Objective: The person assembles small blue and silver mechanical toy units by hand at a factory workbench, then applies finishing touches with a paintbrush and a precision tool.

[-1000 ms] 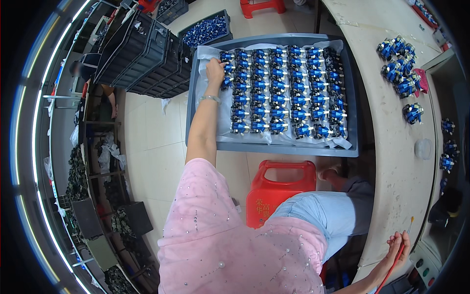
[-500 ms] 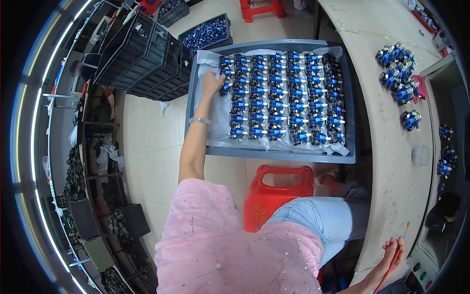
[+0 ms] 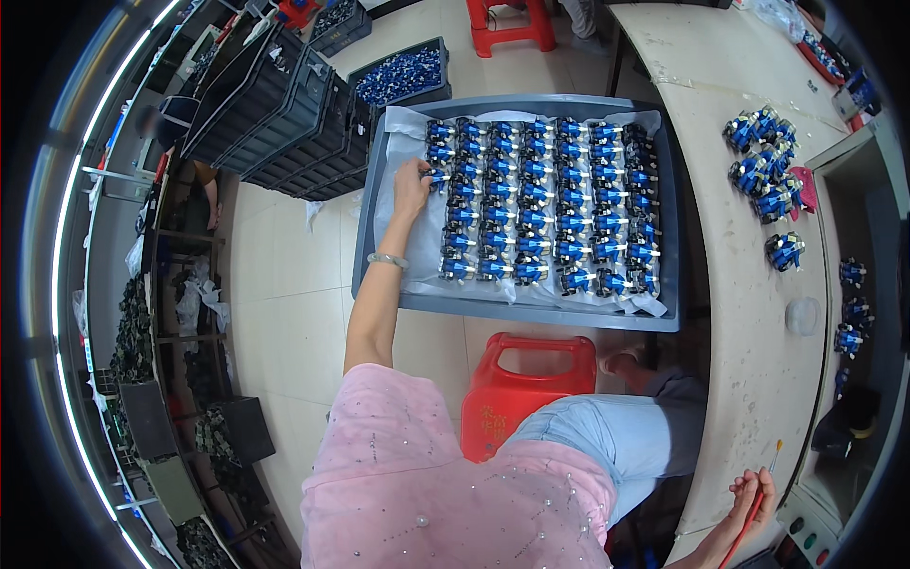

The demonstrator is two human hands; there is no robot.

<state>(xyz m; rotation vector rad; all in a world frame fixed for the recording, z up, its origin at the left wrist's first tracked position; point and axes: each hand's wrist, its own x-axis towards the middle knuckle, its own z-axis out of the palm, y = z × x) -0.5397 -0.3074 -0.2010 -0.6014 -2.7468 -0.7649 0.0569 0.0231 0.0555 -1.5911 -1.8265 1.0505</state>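
Note:
My left hand (image 3: 411, 180) reaches out over a grey tray (image 3: 531, 315) lined with white sheeting and filled with rows of small blue parts (image 3: 540, 199). Its fingers pinch one blue part (image 3: 437, 175) at the left end of a row near the tray's far left corner. A pale bracelet sits on that wrist. My right hand (image 3: 752, 493) is low at the right, by the edge of the beige table (image 3: 749, 379), with its fingers closed on a thin red brush or stick (image 3: 756, 507).
More blue parts (image 3: 768, 180) lie in clusters on the beige table. A red plastic stool (image 3: 521, 394) stands under me beside my knee. Black crates (image 3: 275, 114) and a bin of blue parts (image 3: 403, 74) sit on the floor at far left. Shelving runs along the left.
My left hand has shifted along the tray's left column of parts and now pinches one. The view has tilted slightly. The right hand stays put with the stick.

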